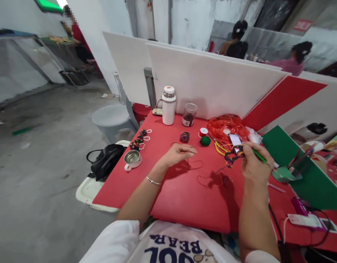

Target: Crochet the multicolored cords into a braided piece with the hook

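Note:
Above the middle of the red table, my left hand point(181, 151) is closed, fingers pressed together, with a thin dark strand of yarn point(195, 168) hanging from it. Just beyond it lies a multicoloured yarn ball point(185, 137). My right hand point(256, 160) grips a crochet hook with a green handle point(259, 156) and a small dark multicoloured crocheted piece point(232, 157), which sticks out to the left of the fingers. Loose yarn trails from this piece onto the tabletop. A green yarn ball point(205, 141) and yellow-handled scissors point(220, 148) lie between and beyond the hands.
On the left are crocheted pieces with white bead loops point(138, 140) and a metal-lined cup point(132, 157). Behind stand a white thermos point(169, 106), a jar point(189, 115), a thread spool point(203, 132) and a red plastic bag point(227, 126). A phone point(235, 140) and green board point(302, 164) are right.

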`<move>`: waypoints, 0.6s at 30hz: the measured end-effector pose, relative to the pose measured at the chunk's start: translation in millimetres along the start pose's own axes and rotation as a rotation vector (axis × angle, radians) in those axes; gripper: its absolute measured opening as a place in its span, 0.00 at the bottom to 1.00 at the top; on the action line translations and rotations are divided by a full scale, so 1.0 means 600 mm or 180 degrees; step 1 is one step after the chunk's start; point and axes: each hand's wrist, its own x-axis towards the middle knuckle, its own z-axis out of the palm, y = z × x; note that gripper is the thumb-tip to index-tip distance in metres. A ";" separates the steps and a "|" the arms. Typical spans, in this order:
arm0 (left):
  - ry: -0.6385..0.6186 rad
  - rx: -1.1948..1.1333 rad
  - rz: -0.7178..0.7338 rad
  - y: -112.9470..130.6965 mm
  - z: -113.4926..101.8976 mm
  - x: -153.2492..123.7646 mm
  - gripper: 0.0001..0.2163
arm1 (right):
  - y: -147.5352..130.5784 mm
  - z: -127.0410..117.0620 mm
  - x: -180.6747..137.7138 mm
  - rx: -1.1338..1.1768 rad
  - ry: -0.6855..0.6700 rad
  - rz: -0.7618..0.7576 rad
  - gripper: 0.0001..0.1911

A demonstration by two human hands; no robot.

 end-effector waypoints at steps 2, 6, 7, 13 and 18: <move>0.0329 0.0214 0.0355 -0.003 0.025 0.008 0.22 | -0.006 0.003 -0.022 -0.0329 -0.0478 0.0118 0.12; 0.0344 -0.0662 0.0702 -0.005 0.102 0.029 0.39 | -0.016 0.017 -0.073 -0.0611 -0.1387 0.0282 0.10; 0.0303 -0.0871 0.0730 -0.006 0.120 0.032 0.37 | -0.016 0.018 -0.081 -0.0572 -0.1500 0.0341 0.10; 0.1247 -0.1707 -0.0038 -0.012 0.150 0.024 0.22 | 0.000 0.002 -0.097 -0.0100 -0.1005 0.0746 0.12; 0.1365 -0.2563 -0.0752 0.011 0.123 0.007 0.19 | 0.019 -0.006 -0.096 0.0113 -0.0850 0.0849 0.14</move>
